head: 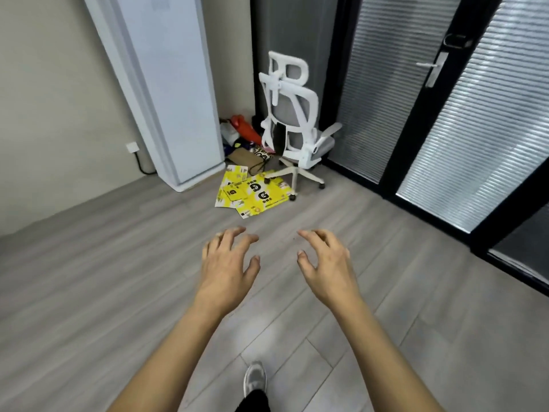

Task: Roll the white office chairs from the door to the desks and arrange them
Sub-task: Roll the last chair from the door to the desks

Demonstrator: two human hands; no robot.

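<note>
One white office chair (pixel 292 120) with a grey mesh back, headrest and wheeled base stands in the far corner beside the glass door (pixel 436 93), its back turned toward me. My left hand (pixel 227 263) and my right hand (pixel 328 263) are stretched out in front of me over the floor, well short of the chair. Both hands hold nothing and their fingers are spread and curled. No desks are in view.
Yellow printed sheets (pixel 252 194) lie on the wood floor by the chair's wheels. Bags and clutter (pixel 245 138) fill the corner behind them. A tall white air conditioner (pixel 175 90) stands left. Glass panels with blinds (pixel 481 129) run along the right. My shoe (pixel 254 379) shows below.
</note>
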